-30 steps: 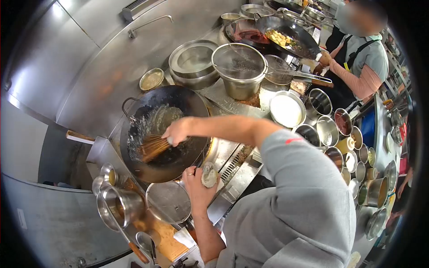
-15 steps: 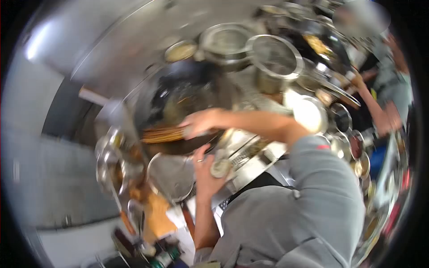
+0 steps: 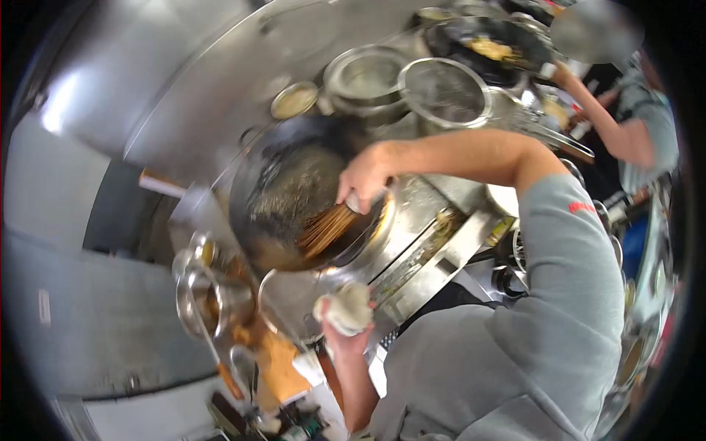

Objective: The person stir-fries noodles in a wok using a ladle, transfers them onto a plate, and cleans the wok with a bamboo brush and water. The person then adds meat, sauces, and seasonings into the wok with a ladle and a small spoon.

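My right hand [image 3: 365, 178] is closed around the handle end of a bamboo wok brush [image 3: 325, 231]. The brush's bristles rest inside a large dark wok [image 3: 246, 187], against its near side, where watery liquid shows on the bottom. Lower down, at the near side of the wok, my left hand [image 3: 348, 339] grips a bunched off-white cloth [image 3: 347, 309]. A round strainer [image 3: 283, 298] lies just left of the cloth, below the wok's rim.
Metal pots [image 3: 368, 77] and a strainer-topped pot [image 3: 445, 92] stand behind the wok. At the upper right, a co-worker's arm [image 3: 599, 114] reaches to another wok [image 3: 460, 55] holding yellow food. Steel bowls [image 3: 220, 298] and a ladle with a wooden handle [image 3: 229, 381] are at left.
My right hand has swung the brush up and to the right, its bristles turning from sideways to slanting down. My left hand has moved slightly downward with the cloth, and the view has shifted.
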`<act>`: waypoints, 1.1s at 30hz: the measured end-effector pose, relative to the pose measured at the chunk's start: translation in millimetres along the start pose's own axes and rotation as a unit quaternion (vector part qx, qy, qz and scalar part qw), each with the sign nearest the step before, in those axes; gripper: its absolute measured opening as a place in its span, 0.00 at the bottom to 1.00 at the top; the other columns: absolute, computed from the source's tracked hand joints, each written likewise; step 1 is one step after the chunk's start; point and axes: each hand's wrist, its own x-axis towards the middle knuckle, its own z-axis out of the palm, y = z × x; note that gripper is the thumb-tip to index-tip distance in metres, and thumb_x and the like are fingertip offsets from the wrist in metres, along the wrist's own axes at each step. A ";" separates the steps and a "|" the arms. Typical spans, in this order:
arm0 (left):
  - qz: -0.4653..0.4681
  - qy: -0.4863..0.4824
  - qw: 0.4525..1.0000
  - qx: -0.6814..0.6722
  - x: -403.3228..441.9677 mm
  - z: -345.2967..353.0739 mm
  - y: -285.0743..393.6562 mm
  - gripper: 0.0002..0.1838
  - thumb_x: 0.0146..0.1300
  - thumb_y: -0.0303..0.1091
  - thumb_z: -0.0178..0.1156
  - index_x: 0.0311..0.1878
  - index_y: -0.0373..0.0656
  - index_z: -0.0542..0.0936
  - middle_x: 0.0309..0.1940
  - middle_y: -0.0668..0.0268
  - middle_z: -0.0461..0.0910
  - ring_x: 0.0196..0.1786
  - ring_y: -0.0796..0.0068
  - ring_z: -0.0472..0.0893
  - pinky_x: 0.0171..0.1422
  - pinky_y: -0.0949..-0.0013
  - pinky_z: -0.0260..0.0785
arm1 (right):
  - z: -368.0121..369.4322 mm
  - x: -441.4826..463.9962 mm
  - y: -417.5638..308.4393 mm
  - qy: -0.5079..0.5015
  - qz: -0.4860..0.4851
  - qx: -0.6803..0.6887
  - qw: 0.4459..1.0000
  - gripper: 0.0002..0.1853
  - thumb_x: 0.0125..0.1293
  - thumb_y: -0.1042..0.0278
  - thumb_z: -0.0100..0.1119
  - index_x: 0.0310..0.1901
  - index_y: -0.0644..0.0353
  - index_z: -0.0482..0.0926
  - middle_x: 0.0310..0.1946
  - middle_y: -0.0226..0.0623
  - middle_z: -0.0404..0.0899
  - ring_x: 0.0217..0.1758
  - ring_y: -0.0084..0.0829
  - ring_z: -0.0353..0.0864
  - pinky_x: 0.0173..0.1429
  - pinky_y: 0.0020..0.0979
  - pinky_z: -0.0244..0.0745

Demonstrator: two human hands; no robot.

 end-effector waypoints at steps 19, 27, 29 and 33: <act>0.020 0.211 0.969 0.130 91.7 -13.6 35.2 0.23 0.65 0.55 0.53 0.55 0.50 0.75 0.54 0.58 0.75 0.52 0.52 0.76 0.34 0.70 0.74 | -32.1 97.0 10.9 0.359 0.024 0.032 0.932 0.19 0.50 0.60 0.63 0.44 0.58 0.84 0.41 0.42 0.85 0.42 0.45 0.86 0.45 0.42 0.82; -0.009 0.166 0.983 0.076 101.9 -14.7 38.6 0.28 0.63 0.54 0.56 0.56 0.41 0.74 0.50 0.53 0.73 0.55 0.49 0.72 0.41 0.67 0.76 | 40.1 80.6 -40.6 0.096 -0.011 0.128 0.987 0.25 0.52 0.59 0.62 0.53 0.60 0.80 0.53 0.45 0.79 0.57 0.43 0.79 0.52 0.47 0.78; 0.006 0.204 0.977 0.067 104.6 6.4 30.1 0.26 0.64 0.52 0.56 0.55 0.39 0.74 0.49 0.51 0.73 0.53 0.49 0.72 0.44 0.64 0.76 | 36.6 21.9 -37.8 0.046 0.006 0.057 0.997 0.25 0.52 0.59 0.62 0.53 0.58 0.79 0.52 0.45 0.80 0.57 0.44 0.78 0.54 0.46 0.77; 0.033 0.162 0.976 0.138 135.3 -16.0 35.0 0.15 0.64 0.42 0.55 0.44 0.39 0.76 0.42 0.56 0.76 0.46 0.57 0.76 0.46 0.60 0.74 | 49.9 -34.5 -18.3 0.137 0.096 -0.057 0.984 0.23 0.53 0.59 0.60 0.51 0.56 0.81 0.48 0.44 0.82 0.53 0.44 0.81 0.53 0.45 0.77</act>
